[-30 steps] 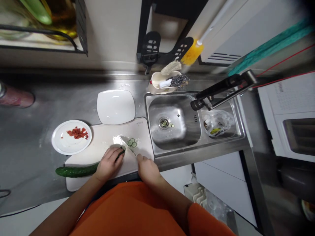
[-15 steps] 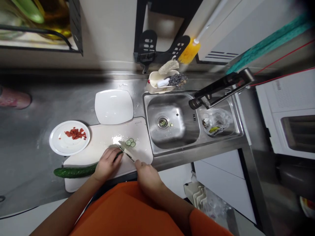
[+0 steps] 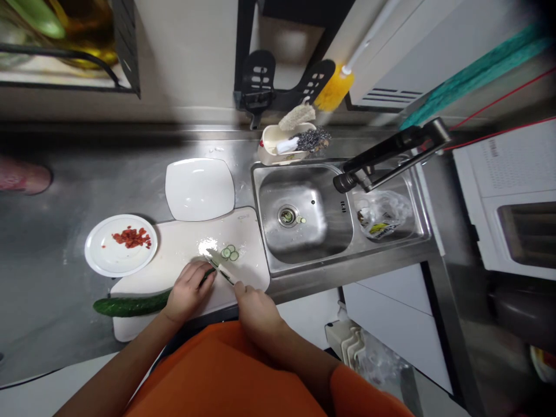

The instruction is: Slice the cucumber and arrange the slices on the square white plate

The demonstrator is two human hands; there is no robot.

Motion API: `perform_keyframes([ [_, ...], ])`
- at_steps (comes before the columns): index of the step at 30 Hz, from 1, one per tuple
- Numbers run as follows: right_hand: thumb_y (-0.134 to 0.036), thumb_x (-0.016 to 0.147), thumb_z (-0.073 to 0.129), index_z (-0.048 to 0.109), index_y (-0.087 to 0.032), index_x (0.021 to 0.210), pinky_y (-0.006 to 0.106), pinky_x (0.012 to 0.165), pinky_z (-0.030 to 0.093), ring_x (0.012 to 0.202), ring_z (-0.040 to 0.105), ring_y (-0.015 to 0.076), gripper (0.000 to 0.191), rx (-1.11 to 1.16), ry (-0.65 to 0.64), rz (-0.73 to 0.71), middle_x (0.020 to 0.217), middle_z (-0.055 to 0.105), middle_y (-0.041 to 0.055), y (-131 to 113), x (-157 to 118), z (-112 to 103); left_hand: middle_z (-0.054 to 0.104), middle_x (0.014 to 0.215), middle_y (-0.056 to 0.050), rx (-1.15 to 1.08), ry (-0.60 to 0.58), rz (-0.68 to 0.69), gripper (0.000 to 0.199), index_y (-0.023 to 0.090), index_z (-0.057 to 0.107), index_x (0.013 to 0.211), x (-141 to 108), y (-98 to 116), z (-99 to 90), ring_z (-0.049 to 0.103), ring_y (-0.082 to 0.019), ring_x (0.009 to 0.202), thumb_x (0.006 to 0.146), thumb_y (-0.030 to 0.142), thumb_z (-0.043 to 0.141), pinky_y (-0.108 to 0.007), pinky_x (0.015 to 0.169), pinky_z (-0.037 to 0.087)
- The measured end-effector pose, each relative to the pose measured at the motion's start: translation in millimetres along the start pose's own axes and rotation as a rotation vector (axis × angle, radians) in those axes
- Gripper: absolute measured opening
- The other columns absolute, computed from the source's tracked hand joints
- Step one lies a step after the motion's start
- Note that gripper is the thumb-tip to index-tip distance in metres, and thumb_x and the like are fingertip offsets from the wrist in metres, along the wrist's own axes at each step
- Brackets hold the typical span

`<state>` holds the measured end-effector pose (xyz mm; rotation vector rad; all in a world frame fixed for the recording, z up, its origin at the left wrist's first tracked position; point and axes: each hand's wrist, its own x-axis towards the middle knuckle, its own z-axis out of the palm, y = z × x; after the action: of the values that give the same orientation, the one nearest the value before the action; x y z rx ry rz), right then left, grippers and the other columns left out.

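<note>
Now, knife (image 3: 222,268): thin blade, at the cut end of the cucumber (image 3: 132,304); a second ago nearer the round slices (image 3: 233,255), so slicing looks under way; bite depth too small to tell. My right hand (image 3: 259,310): closed round the handle. My left hand (image 3: 190,291): curled over the cucumber, long, glossy, green, its far end overhanging the smooth white board (image 3: 252,231).

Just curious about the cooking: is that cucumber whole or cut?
Partly cut: thin round slices lie on the cutting board, and the left hand holds the cucumber.
</note>
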<state>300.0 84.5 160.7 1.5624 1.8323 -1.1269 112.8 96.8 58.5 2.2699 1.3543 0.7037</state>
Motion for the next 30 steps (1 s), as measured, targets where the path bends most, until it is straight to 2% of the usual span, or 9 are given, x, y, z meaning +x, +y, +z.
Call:
perform_keyframes([
  [6, -0.007, 0.089, 0.033, 0.05, -0.013, 0.11, 0.03, 0.068, 0.051, 0.088, 0.066, 0.024, 0.027, -0.012, 0.03, -0.024, 0.091, 0.066, 0.0133, -4, 10, 1, 0.066, 0.094, -0.007, -0.013, 0.004, -0.001, 0.017, 0.017, 0.058, 0.101, -1, -2, 1.6, 0.06, -0.019, 0.093, 0.084, 0.018, 0.057, -0.036, 0.09, 0.048],
  [18, -0.008, 0.091, 0.028, 0.052, -0.012, 0.11, 0.024, 0.071, 0.049, 0.088, 0.064, 0.0203, 0.031, -0.02, 0.168, -0.04, 0.09, 0.065, 0.0108, -11, 40, 19, 0.066, 0.093, -0.006, -0.037, -0.018, -0.037, 0.017, 0.019, 0.06, 0.101, -2, -2, 2.5, 0.061, -0.018, 0.091, 0.086, 0.021, 0.054, -0.036, 0.089, 0.049],
  [25, -0.007, 0.086, 0.034, 0.05, -0.015, 0.114, 0.029, 0.07, 0.051, 0.087, 0.064, 0.022, 0.033, 0.025, 0.121, -0.021, 0.092, 0.065, 0.0109, 4, 40, 18, 0.066, 0.096, -0.007, -0.043, -0.046, -0.065, 0.02, 0.019, 0.059, 0.105, -4, -2, 2.2, 0.06, -0.019, 0.094, 0.086, 0.021, 0.053, -0.036, 0.091, 0.049],
  [30, -0.006, 0.085, 0.035, 0.049, -0.015, 0.113, 0.03, 0.068, 0.051, 0.085, 0.065, 0.0228, 0.033, 0.008, 0.099, -0.004, 0.092, 0.065, 0.0109, 7, 24, 11, 0.067, 0.098, -0.007, -0.003, -0.067, -0.065, 0.019, 0.018, 0.059, 0.104, -4, -1, -0.4, 0.06, -0.02, 0.096, 0.087, 0.023, 0.053, -0.036, 0.091, 0.048],
])
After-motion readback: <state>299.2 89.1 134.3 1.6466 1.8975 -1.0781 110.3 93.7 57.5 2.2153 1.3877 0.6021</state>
